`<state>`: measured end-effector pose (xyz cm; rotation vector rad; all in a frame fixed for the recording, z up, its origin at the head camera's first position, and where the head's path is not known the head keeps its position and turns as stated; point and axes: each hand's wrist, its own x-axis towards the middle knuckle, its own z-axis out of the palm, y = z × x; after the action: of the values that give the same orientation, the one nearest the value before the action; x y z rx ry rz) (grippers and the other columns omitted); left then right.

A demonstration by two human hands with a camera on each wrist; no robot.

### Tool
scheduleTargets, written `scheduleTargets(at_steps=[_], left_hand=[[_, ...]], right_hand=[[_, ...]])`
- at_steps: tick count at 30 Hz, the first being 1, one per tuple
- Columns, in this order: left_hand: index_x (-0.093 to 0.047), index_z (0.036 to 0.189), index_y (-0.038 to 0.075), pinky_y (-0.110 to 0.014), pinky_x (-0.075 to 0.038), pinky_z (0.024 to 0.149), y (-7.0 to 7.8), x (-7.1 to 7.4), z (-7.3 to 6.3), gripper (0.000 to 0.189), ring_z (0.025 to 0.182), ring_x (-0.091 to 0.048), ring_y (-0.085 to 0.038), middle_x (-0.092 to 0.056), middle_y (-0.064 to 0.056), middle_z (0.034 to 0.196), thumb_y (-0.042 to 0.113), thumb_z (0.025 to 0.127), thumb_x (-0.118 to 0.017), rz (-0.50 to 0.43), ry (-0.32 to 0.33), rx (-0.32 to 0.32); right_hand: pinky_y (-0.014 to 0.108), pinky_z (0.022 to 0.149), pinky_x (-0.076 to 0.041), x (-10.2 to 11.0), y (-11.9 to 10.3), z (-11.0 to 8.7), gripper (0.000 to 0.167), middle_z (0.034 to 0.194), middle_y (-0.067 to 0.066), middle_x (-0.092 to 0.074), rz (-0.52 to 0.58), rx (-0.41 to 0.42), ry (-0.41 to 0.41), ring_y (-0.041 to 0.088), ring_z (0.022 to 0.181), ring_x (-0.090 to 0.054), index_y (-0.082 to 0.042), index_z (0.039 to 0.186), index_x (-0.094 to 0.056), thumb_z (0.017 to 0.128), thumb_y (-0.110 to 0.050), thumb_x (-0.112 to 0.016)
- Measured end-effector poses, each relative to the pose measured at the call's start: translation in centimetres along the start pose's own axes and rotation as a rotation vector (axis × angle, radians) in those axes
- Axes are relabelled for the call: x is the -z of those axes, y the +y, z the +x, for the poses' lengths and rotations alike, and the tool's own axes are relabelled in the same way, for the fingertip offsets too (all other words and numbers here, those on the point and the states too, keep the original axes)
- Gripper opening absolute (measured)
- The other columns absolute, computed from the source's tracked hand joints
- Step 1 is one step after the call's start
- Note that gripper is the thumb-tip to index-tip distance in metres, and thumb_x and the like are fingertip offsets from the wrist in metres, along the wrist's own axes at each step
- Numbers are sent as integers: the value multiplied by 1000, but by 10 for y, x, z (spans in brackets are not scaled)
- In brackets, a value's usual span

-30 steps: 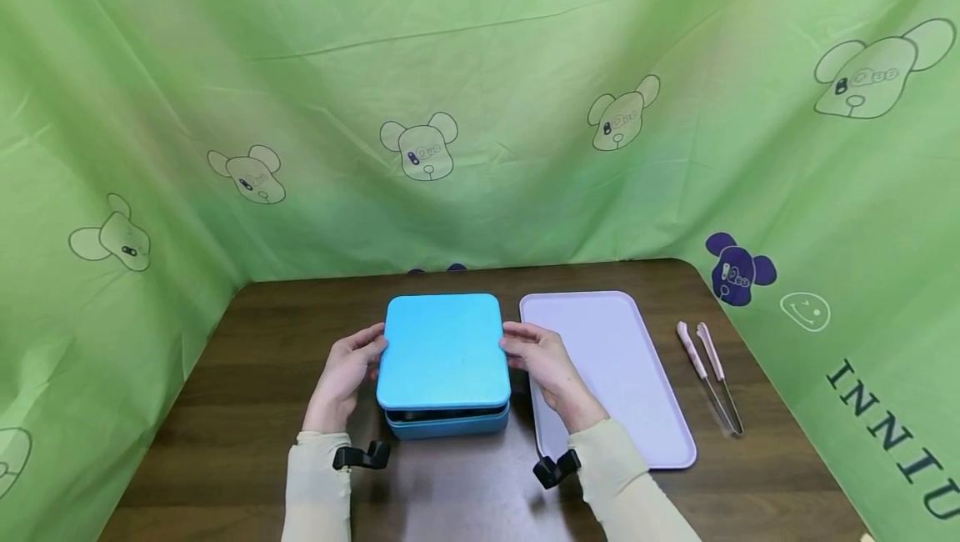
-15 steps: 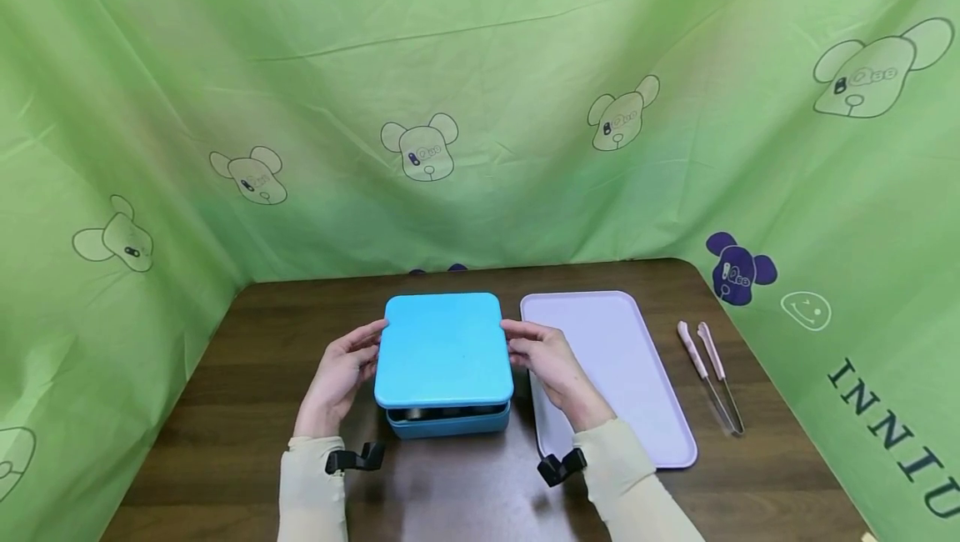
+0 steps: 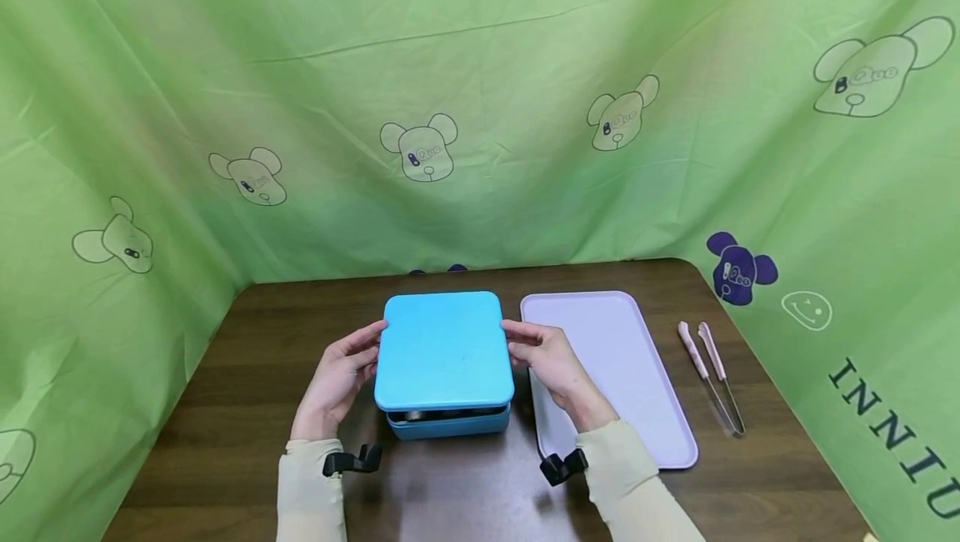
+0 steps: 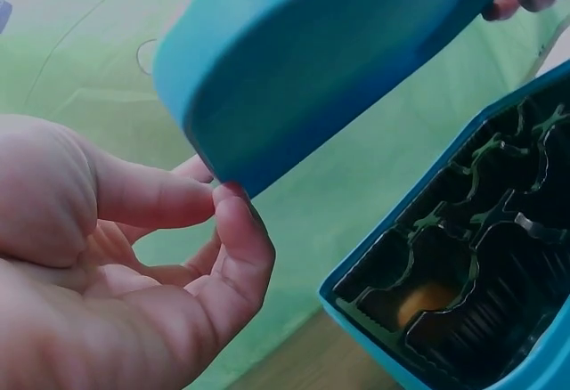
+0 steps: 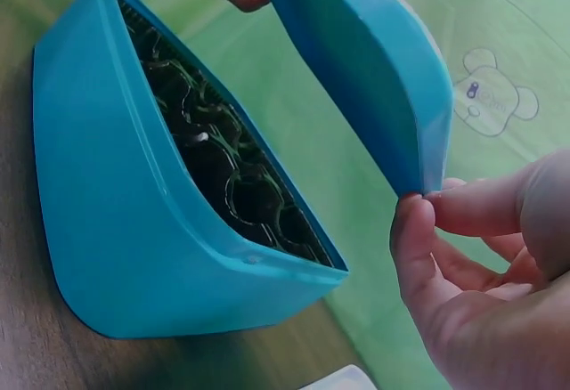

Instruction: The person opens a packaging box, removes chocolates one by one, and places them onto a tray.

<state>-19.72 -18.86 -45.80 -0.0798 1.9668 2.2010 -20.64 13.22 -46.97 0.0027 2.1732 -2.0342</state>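
Note:
A bright blue square lid (image 3: 442, 350) hangs just over a matching blue box (image 3: 450, 427), with a dark gap along the front. My left hand (image 3: 337, 379) pinches the lid's left rim between thumb and finger. On the opposite side my right hand (image 3: 555, 368) pinches the right rim the same way. Both wrist views show the lid clear of the box. Inside sits a black divider insert (image 4: 454, 190) with scalloped compartments, and one of them holds an orange-brown rounded thing (image 4: 429, 301). From the head view the lid hides most of the inside.
Right of the box a lilac tray (image 3: 622, 375) lies flat, partly under the right forearm. Farther right are pink-handled metal tongs (image 3: 712, 379). The brown wooden table (image 3: 247, 409) meets a green printed curtain (image 3: 480, 217) at the back and sides.
The lid has risen slightly, widening the gap at the front. Both hands moved up with it, and the left wrist shifted a little outward. The box, tray and tongs stayed put.

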Motion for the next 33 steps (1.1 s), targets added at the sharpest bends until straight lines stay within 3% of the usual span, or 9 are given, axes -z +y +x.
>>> scheduleTargets(at_steps=[7,11,22,33], left_hand=[[-49,148,0,-24,-51,80,0,0,-2,44,95,-60,-14,-61,-4,117,-2,104,-47,-31,-15,-7],[-50,148,1,-25,-52,81,1,0,-2,43,98,-60,-15,-62,-4,120,0,105,-47,-37,-18,-6],[-49,148,-1,-25,-52,85,-1,0,-2,44,103,-60,-15,-62,-4,119,-3,104,-47,-17,-30,-38],[-50,149,4,-29,-53,84,-4,3,-4,48,98,-65,-14,-54,-18,134,-4,101,-52,56,-97,-72]], right_hand=[[41,91,-55,0,0,0,42,131,19,-65,-40,41,2,23,113,-65,-2,137,-63,96,7,-58],[42,94,-54,-1,0,1,41,131,19,-65,-66,62,19,28,118,-64,-2,137,-63,96,6,-59],[30,87,-56,0,-4,-3,41,133,14,-65,-159,72,58,24,108,-64,-10,137,-65,97,1,-62],[27,83,-50,2,-5,-3,41,132,15,-64,-177,79,85,22,103,-65,-12,138,-65,98,1,-61]])
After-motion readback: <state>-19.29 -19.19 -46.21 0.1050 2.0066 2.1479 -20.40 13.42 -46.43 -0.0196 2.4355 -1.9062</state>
